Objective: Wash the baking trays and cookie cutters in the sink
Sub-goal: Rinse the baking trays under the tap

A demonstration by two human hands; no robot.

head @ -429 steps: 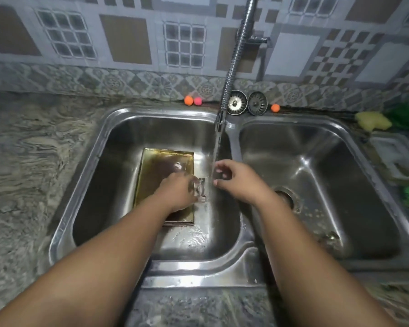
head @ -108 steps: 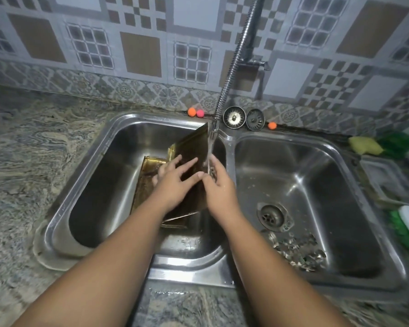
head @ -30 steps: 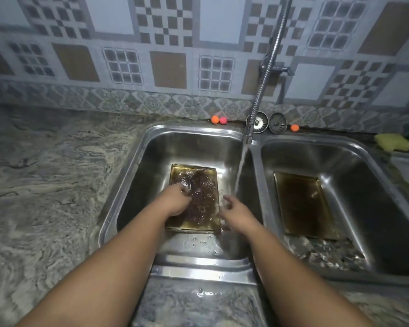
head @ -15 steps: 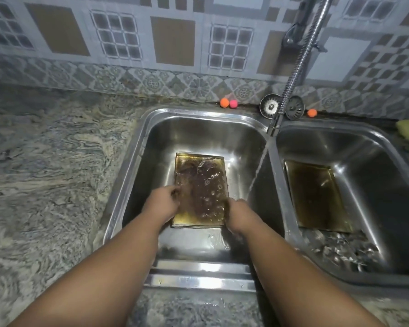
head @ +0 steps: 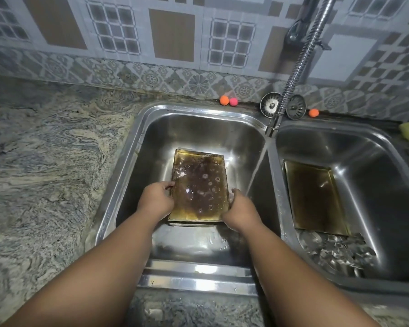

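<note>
A: Chg since last check?
B: 2nd tray (head: pixel 313 197) now in R basin (head: pixel 368 166) by cutters (head: pixel 338 251). Left hand (head: pixel 156 200), right hand (head: pixel 240 208) grip side rims of water-filled tray (head: pixel 200 185), L basin (head: pixel 198 133). Likely tip-out next.

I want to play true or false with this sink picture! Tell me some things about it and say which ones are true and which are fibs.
1. The left hand and the right hand both grip the baking tray in the left basin. True.
2. The tap is turned off. False: water is streaming out of it.
3. The cookie cutters lie heaped in the right basin. True.
4. The right basin has no tray in it. False: a second baking tray lies there, just behind the cutters.
5. A pink ball sits beside an orange ball on the ledge behind the sink. True.
</note>
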